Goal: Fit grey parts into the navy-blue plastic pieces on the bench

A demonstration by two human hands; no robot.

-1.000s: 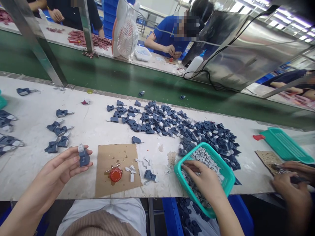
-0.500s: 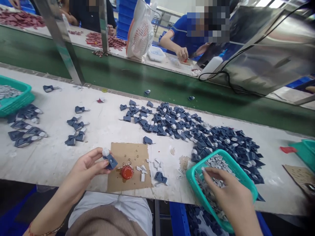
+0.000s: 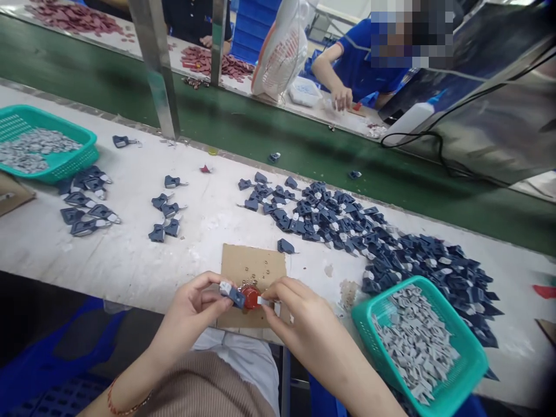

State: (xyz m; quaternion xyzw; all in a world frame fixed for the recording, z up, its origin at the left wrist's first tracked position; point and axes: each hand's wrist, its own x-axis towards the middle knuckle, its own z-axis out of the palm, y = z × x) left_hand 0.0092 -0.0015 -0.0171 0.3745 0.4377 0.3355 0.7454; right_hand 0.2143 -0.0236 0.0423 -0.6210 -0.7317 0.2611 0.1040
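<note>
My left hand (image 3: 197,304) pinches a dark blue part (image 3: 236,297) with a whitish piece at its upper left end. My right hand (image 3: 295,301) has a small light grey piece (image 3: 262,300) between thumb and fingertips, beside a round red cap (image 3: 251,296). The cap sits on a brown cardboard sheet (image 3: 234,260), with tiny metal rings scattered behind it. To the right, a green basket (image 3: 362,324) holds many grey pieces (image 3: 419,341).
A large heap of dark blue parts (image 3: 339,220) spreads behind and right of the cardboard. Smaller groups lie left, near another green basket (image 3: 87,153). Beyond the green strip (image 3: 217,124), a person in blue (image 3: 360,63) works by a white bottle (image 3: 408,121).
My right hand has come out of the basket, leftward to the red cap, with a grey piece. My left hand has brought the blue part close to the cap. The view has shifted left.
</note>
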